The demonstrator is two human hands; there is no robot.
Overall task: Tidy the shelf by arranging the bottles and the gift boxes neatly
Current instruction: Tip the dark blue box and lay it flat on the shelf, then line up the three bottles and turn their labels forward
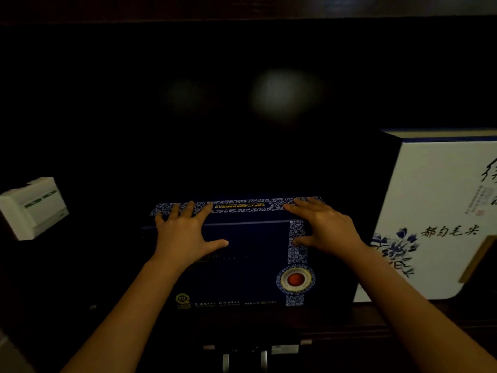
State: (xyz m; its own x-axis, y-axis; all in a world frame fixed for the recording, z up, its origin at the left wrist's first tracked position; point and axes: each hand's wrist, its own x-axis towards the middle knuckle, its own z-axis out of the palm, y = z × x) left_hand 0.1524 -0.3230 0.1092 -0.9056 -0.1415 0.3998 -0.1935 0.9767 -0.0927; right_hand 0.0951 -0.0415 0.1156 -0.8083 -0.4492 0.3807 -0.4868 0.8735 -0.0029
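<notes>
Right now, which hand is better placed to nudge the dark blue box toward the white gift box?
Left. The left hand sits on the dark blue box farthest from the white gift box; the right hand lies nearer.

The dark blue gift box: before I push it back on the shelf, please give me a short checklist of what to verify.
1. Left hand flat on dark blue gift box: ok.
2. Right hand flat on its top edge: ok.
3. Box apart from white gift box: ok, a dark gap shows.
4. Small white box away at left: ok.
5. Space behind the box: cannot tell, too dark.
6. Bottles nearby: cannot tell.
</notes>
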